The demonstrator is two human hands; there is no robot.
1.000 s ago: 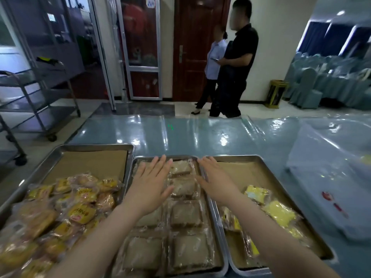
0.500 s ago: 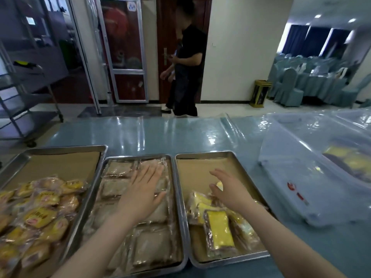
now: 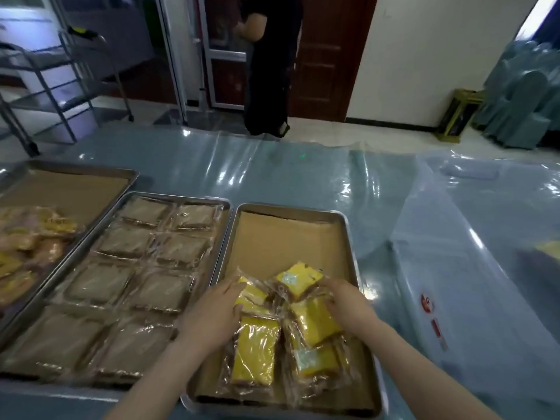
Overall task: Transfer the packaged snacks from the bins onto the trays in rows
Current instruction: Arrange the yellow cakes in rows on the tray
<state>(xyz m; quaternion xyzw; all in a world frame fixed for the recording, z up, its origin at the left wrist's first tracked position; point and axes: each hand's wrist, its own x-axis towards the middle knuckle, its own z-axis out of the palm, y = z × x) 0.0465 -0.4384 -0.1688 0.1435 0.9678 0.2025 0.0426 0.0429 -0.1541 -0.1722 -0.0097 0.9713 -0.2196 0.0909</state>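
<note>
Left hand (image 3: 213, 312), right hand (image 3: 348, 301) flank yellow snack packs (image 3: 257, 350) (right tray (image 3: 291, 209)) — both apparently gripping wrappers; blurry.

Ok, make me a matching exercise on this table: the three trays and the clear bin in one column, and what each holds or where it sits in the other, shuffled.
1. left tray
2. middle tray
3. right tray
4. clear bin

A. brown packs in neat rows, tray full
B. stands right of all the trays
C. yellow packs heaped at the near end, left hand and right hand on them
D. orange-yellow packs piled up, far part bare paper

Pairs: 1-D, 2-A, 3-C, 4-B.
</note>
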